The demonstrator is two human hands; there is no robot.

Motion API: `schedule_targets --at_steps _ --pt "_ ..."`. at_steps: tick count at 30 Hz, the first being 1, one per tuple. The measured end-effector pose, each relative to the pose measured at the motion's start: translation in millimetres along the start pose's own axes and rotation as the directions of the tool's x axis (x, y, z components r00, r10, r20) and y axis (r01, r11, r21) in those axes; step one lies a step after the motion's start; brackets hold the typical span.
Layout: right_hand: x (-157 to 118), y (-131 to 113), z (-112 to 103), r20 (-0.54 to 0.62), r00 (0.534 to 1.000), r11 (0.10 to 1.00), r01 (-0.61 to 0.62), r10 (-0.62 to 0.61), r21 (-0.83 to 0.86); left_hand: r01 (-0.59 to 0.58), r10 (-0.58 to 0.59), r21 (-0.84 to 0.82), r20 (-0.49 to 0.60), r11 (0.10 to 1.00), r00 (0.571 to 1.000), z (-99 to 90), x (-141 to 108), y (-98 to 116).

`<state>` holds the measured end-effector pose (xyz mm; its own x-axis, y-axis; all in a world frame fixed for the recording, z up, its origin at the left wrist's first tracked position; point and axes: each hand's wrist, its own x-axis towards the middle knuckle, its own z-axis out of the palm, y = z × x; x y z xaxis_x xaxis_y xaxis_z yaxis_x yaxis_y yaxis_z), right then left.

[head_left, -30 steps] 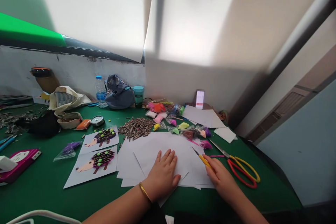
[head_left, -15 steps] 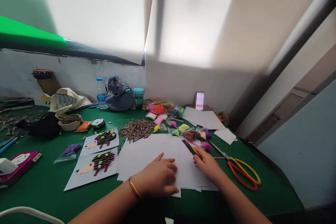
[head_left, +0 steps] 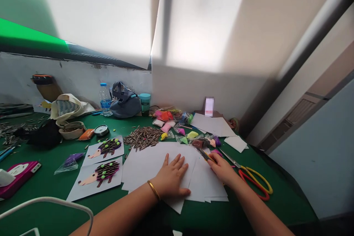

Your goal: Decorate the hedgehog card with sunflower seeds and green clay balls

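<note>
My left hand (head_left: 174, 177) lies flat with spread fingers on a stack of white paper sheets (head_left: 146, 166). A gold bracelet (head_left: 153, 190) circles that wrist. In my right hand (head_left: 221, 167) is a utility knife (head_left: 205, 154), its tip pointing up and left above the right part of the sheets. Left of the stack lie two hedgehog pictures (head_left: 103, 175) made with dark spines and green dots. Behind the paper is a heap of striped sunflower seeds (head_left: 142, 137). Bags of coloured modelling clay (head_left: 166, 116) sit at the back.
Large scissors (head_left: 256, 180) with red and yellow handles lie right of my right hand. A phone (head_left: 209, 106) leans at the back. A water bottle (head_left: 105, 100), a blue bag (head_left: 125, 103) and a teal-lidded cup (head_left: 145, 104) stand by the wall. A white cable (head_left: 55, 200) loops at front left.
My left hand has flattened, its fingers spreading further forward on the paper. The lower sheet beneath it has turned slightly. My right hand still holds the knife, now at a flatter angle.
</note>
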<state>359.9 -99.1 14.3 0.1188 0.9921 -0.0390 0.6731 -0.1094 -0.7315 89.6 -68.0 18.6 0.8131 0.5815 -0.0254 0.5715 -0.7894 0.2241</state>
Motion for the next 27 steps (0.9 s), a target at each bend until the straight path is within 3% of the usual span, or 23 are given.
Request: schedule_targets --at_steps 3,7,12,17,27 --pt "-6 6 -11 0.026 1.0 0.996 -0.008 0.01 -0.093 -0.127 0.127 0.001 0.065 0.992 0.99 -20.9 -7 -15" --pt "-11 16 -17 0.06 0.998 0.985 0.032 -0.022 -0.17 -0.132 0.131 0.019 0.076 0.991 0.989 -36.0 -8 -23" --pt "-19 17 -18 0.1 0.994 0.978 0.059 -0.039 -0.199 -0.066 0.064 -0.021 -0.115 0.998 0.991 -15.2 6 -8" --pt "-19 8 -21 0.167 0.981 0.956 0.139 -0.098 -0.257 -0.058 0.054 -0.03 -0.114 0.998 0.992 9.5 13 -2" --pt "-15 -2 -32 0.325 0.93 0.954 0.24 -0.173 -0.18 -0.055 0.057 0.017 -0.15 0.998 0.987 14.0 11 -3"
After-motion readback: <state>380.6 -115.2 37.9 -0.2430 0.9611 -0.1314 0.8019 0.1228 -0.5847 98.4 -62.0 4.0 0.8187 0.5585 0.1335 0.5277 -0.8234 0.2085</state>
